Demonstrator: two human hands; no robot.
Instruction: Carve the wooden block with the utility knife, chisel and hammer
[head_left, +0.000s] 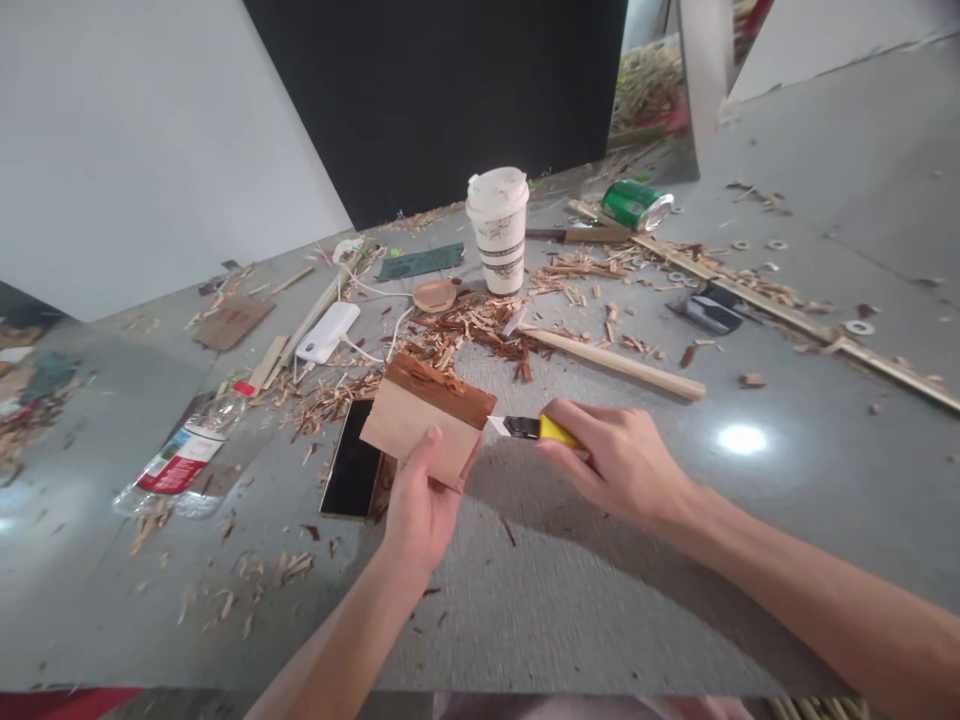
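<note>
My left hand (pixel 427 505) grips a small flat piece of wood (pixel 424 425), thumb on its pale face. The wood is tilted, and a rough reddish-brown strip runs along its far edge. In my right hand (pixel 626 460) is a yellow and black utility knife (pixel 555 432), its blade out. The blade tip is at the right corner of the wood; whether it touches is hard to tell. A black-screened phone (pixel 352 465) lies flat on the grey table, partly behind the wood. Reddish and pale shavings (pixel 480 325) are heaped just beyond the wood.
A lidded paper cup (pixel 501 235) stands behind the shavings. Around it are a green can (pixel 636 205) on its side, a wooden stick (pixel 615 362), a white power bank (pixel 328 332) with a cable, a crushed plastic bottle (pixel 187 455) and a long wood strip (pixel 780 315).
</note>
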